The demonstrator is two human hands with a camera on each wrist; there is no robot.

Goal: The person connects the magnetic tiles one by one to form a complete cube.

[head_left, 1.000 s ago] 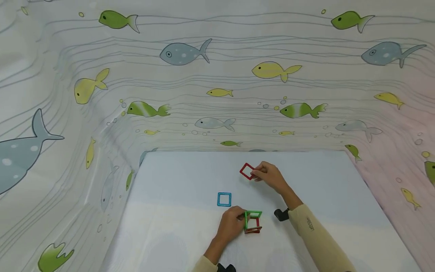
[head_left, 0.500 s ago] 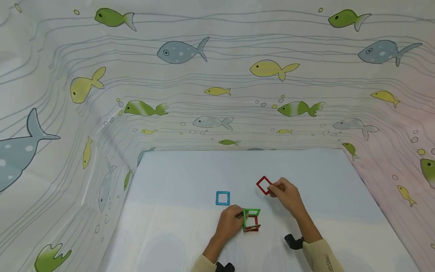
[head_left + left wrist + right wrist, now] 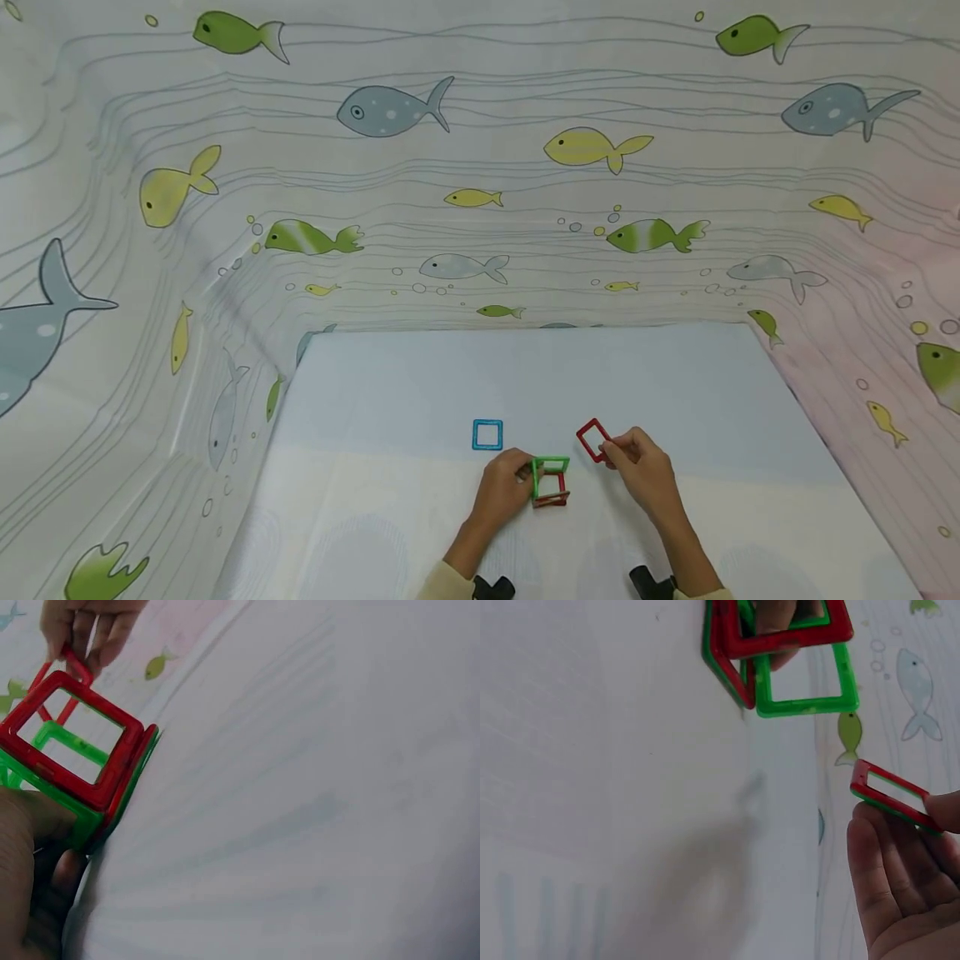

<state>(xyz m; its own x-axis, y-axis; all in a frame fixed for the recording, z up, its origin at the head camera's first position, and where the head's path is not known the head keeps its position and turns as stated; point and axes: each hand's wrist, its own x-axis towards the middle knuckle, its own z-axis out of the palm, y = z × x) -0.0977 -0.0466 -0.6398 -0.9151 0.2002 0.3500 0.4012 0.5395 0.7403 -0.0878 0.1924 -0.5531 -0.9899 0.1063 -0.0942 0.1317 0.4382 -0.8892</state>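
Observation:
Near the front middle of the white table, my left hand [image 3: 504, 490] grips the left side of a small open box of magnetic tiles [image 3: 536, 482]. Green and red square frames make up its sides, as the left wrist view shows with a red frame [image 3: 51, 769] uppermost. To the right, my right hand [image 3: 645, 472] pinches a loose red square magnetic tile [image 3: 587, 447] between thumb and fingers. It is tilted and apart from the box; in the right wrist view, green shows along the tile's underside [image 3: 894, 808].
A blue square tile [image 3: 476, 435] lies flat on the table [image 3: 390, 375], just beyond the left hand. Fish-patterned cloth [image 3: 465, 225] rises behind and beside the table. Black camera mounts [image 3: 651, 582] sit at the wrists.
My right hand has come back towards me and to the right with the red tile, now close to the box's right side. The left hand keeps hold of the box.

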